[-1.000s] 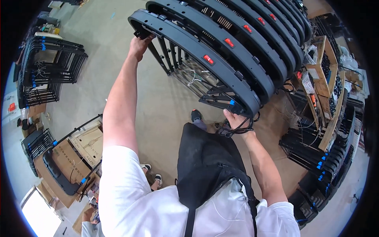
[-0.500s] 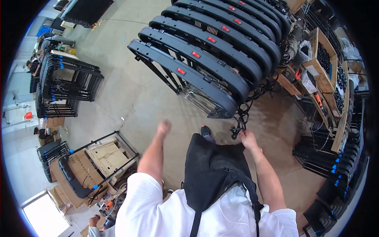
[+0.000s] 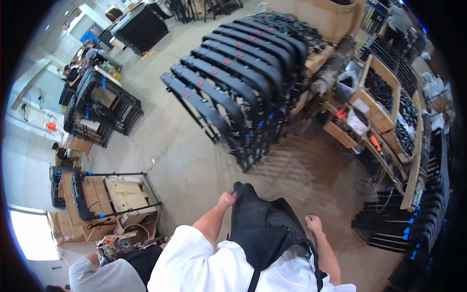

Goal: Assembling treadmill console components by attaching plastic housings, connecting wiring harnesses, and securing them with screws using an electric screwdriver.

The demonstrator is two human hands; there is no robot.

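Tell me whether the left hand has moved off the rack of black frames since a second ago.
Yes. The left hand has dropped off the rack of black frames, down beside the dark apron.

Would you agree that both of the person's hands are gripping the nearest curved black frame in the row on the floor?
No. In the head view neither hand grips the nearest black frame. The left hand touches the black apron, and the right hand hangs closed beside it, well short of the row.

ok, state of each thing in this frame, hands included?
left hand: empty, fingers curled, touching the edge of the black apron
right hand: empty, loosely closed, beside the apron
rack of black curved frames: standing on the floor, full, untouched
metal cart with cardboard: parked at left, loaded
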